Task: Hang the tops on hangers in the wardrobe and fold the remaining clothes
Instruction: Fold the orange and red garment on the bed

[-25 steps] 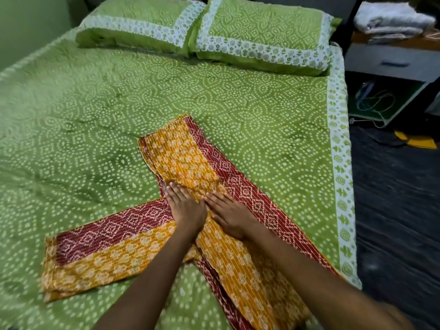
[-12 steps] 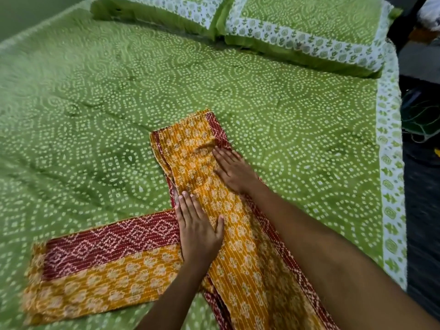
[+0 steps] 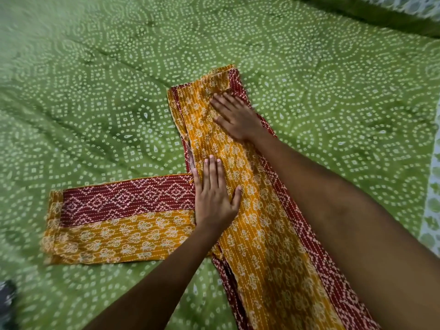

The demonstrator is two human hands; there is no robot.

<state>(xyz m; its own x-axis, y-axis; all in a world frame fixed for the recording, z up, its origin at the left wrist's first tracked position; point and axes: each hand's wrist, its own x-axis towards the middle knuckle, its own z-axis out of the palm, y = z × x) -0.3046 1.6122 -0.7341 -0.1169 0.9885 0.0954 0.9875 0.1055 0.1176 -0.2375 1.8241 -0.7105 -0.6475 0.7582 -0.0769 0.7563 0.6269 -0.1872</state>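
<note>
A long yellow and maroon printed cloth [image 3: 266, 234] lies on the green bedspread [image 3: 95, 103], folded into a narrow strip. One part runs away from me, and another part [image 3: 119, 220] turns off to the left at a right angle. My left hand [image 3: 214, 198] presses flat on the cloth where the two parts meet, fingers straight. My right hand [image 3: 235, 115] lies flat farther up the strip, near its far end, fingers spread.
The green bedspread with white dotted patterns covers nearly the whole view. Its white-patterned border [image 3: 431, 210] marks the bed's right edge. A pillow's edge [image 3: 404, 10] shows at the top right. A dark blurred object [image 3: 7, 298] sits at the lower left.
My right hand has slid up the strip from beside the left hand toward the far end. My left hand stayed at the bend. The view moved closer to the bed.
</note>
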